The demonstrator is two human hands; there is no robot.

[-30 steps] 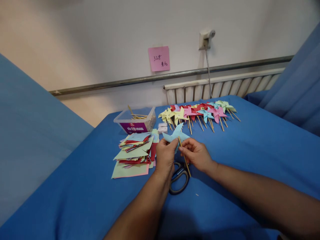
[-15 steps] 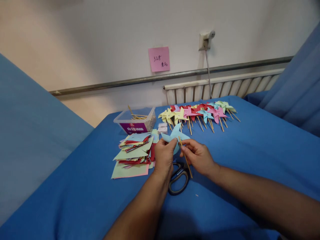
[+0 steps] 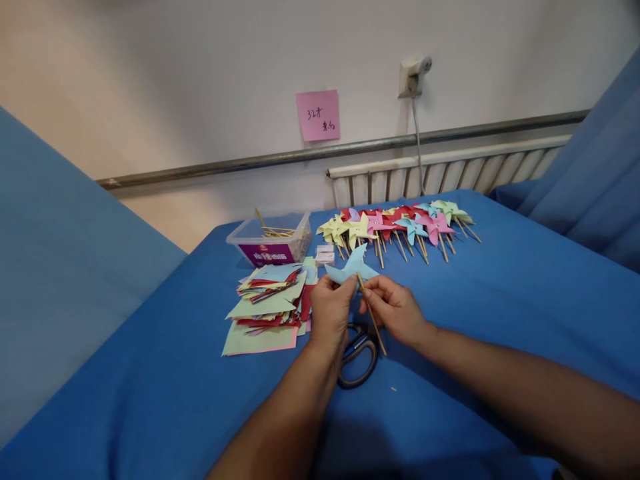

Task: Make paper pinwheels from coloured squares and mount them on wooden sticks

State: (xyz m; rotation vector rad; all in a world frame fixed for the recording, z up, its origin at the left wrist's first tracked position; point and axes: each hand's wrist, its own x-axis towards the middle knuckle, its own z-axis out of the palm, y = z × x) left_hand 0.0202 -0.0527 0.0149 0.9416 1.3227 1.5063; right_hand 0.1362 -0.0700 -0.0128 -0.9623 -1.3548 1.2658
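Observation:
A light blue paper pinwheel [image 3: 353,263] is pinched at its middle by my left hand [image 3: 331,308]. My right hand [image 3: 395,308] grips a thin wooden stick [image 3: 374,319], whose upper end lies against the pinwheel's centre. Whether a pin joins the two is hidden by my fingers. Below both hands, black-handled scissors [image 3: 359,360] lie on the blue cloth, their blades partly covered. To the left is a stack of coloured paper [image 3: 265,308], close to my left hand.
A clear plastic box [image 3: 270,243] of sticks stands behind the paper stack, with a small white box [image 3: 325,256] beside it. Finished pinwheels [image 3: 395,227] lie in a row at the back, before the radiator [image 3: 450,167]. A blue curtain [image 3: 590,167] hangs at right.
Both hands keep their hold on the pinwheel and stick. The pinwheel has turned slightly and its lower blade no longer shows below my fingers.

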